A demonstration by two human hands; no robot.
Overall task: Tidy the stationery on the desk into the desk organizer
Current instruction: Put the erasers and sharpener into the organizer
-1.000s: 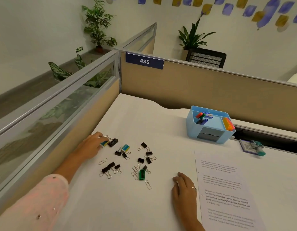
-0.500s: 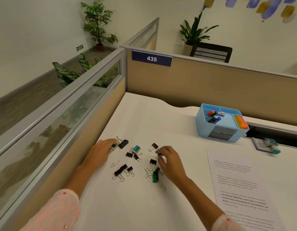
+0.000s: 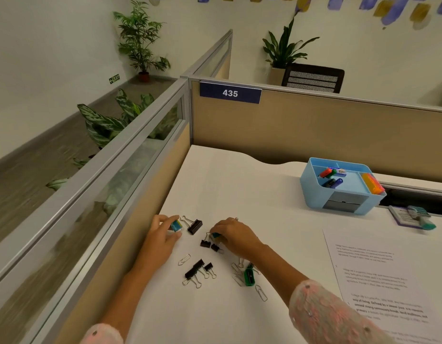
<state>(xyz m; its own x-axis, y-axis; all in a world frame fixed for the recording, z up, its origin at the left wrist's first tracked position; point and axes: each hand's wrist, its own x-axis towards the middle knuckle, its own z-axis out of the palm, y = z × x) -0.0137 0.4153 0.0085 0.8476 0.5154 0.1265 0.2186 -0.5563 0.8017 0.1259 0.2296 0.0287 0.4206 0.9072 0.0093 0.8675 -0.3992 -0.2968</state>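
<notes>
Black binder clips, silver paper clips and a green sharpener lie scattered on the white desk. My left hand pinches a small blue-and-yellow eraser beside a large black binder clip. My right hand is closed over a second blue eraser among small binder clips; most of that eraser is hidden under the fingers. The light blue desk organizer stands far right, holding colourful small items and an orange block.
A printed sheet of paper lies on the right of the desk. A purple-edged card with a teal item lies beyond it, next to a dark gap. Beige partition walls close the desk at the back and left.
My right hand has moved from the desk near the paper leftward and forward into the clip pile, closing over the blue eraser. The left hand stayed on its eraser.
</notes>
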